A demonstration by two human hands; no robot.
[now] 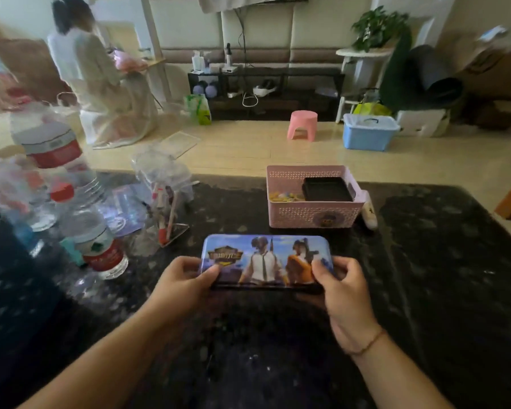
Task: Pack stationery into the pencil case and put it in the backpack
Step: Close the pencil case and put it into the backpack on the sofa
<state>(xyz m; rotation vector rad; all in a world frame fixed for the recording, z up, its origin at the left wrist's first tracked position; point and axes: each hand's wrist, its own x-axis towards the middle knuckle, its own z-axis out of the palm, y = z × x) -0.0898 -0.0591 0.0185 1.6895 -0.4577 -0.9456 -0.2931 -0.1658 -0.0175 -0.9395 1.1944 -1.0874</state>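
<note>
tin, by the look of it: the pencil case (266,261) is a flat printed box with a picture of game characters on its lid, lying on the dark speckled table (425,261) near the person, lid down. the left hand (183,281) grips its left end and the right hand (341,284) grips its right end, thumbs on top of the lid near the front corners and fingers curled round the short sides. holding it at both ends like that keeps the case steady and level, and puts the thumbs where they could press or lift the lid; i judge the person is either about to open it or is closing it, and cannot tell which.

far behind the case sits a pink perforated basket (313,214) with a black tray (326,188) and small yellow bits inside, and a whitish tube-like thing (370,212) lies just beside its right wall. to the left stands a clear pen holder (165,202) with pens in it, probably the stationery to be packed, within easy reach. further left are plastic water bottles (101,246). no backpack is in view.

across the room another person sits at a small desk.
</note>
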